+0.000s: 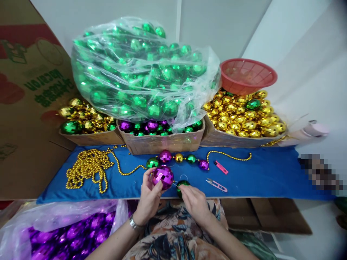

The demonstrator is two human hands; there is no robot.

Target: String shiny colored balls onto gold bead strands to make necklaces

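Observation:
My left hand [151,191] is closed around a large faceted purple ball [162,177], thumb pressed on its front. Beside it, my right hand [196,202] pinches a thin pale strand [176,183] that runs to the ball's right side. A green ball [182,187] lies at my right fingertips and is partly hidden by them; whether I touch it I cannot tell. Just beyond, a row of strung balls includes a green ball [153,162], a purple ball [165,156] and a gold ball [179,157]. Gold bead chain [130,174] leads off that row.
Pink thread snips [217,185] and a pink cutter [221,167] lie on the blue cloth [271,173]. Gold chain is heaped [86,169] at left. Behind stand cardboard boxes [165,143] of balls, a bag of green balls [135,72] and a red basket [248,76]. Purple balls [73,238] fill a bag below.

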